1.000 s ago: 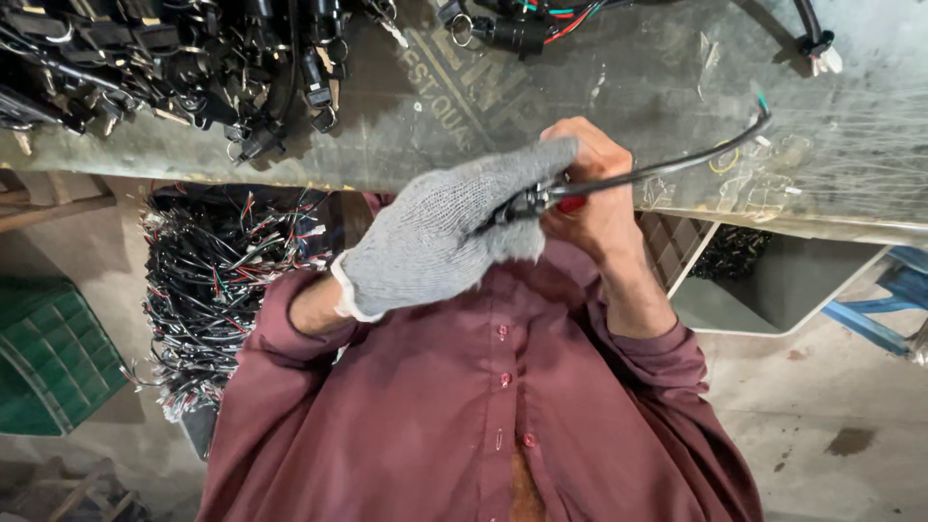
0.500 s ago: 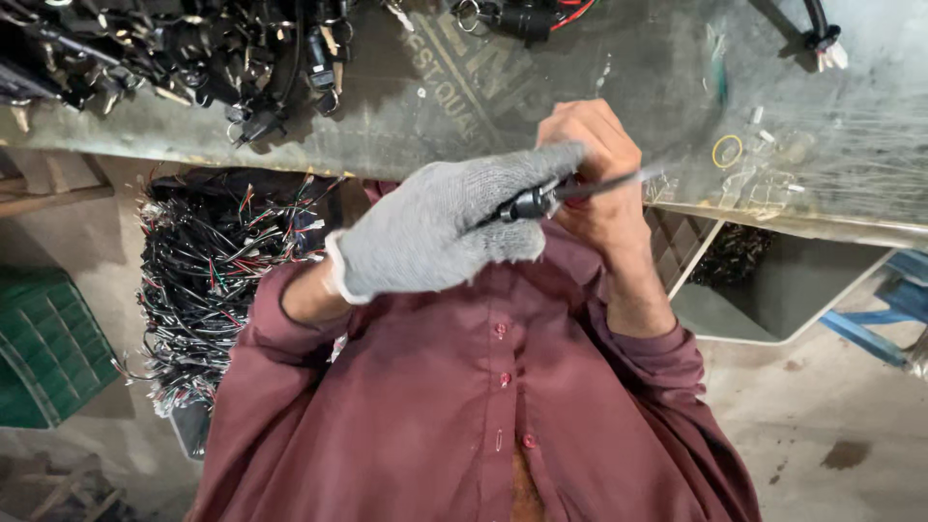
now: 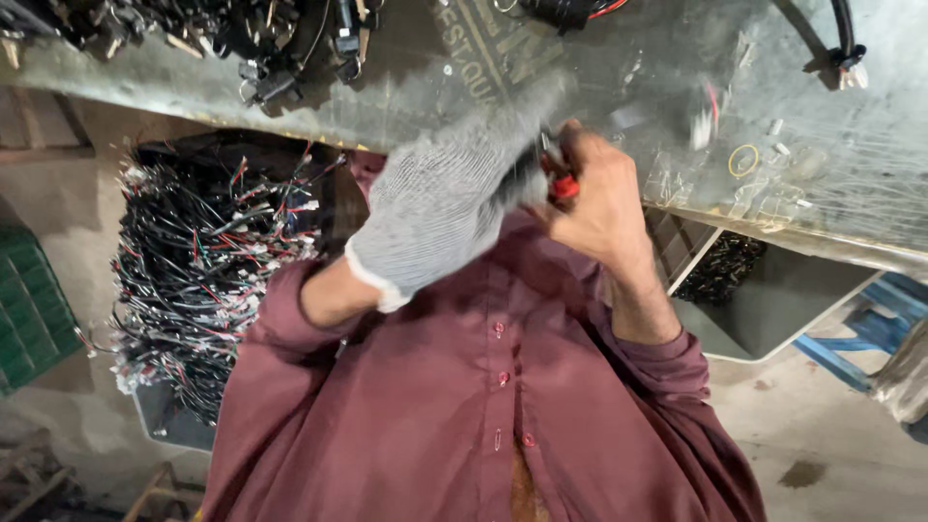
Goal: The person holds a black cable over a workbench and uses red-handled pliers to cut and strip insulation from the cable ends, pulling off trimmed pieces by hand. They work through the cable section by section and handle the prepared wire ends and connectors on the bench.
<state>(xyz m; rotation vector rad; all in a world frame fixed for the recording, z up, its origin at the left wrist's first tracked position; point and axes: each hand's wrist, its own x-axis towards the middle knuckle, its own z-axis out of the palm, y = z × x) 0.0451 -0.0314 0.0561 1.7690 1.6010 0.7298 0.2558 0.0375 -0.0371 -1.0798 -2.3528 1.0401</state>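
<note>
Small black part with a red end [image 3: 556, 179] sits between the two hands, held in front of the chest, just before the edge of the desk [image 3: 599, 68]. The left hand [image 3: 440, 208], in a grey knitted glove, is closed around the black side of it; its grip looks firm, but motion blur hides the fingers. The right hand [image 3: 594, 198] is bare and closed on the red end, thumb and fingers pinching it. So the part lies to the right of the gloved hand and to the left of the bare one. Its long axis seems to run roughly from left to right, though the blur makes this uncertain. Both hands touch it, neither is nearer. Left of the body hangs a big bundle of black, red and white wires [image 3: 208, 261]. On the desk lie more black connectors [image 3: 280, 39] and a small yellow ring [image 3: 742, 160]
</note>
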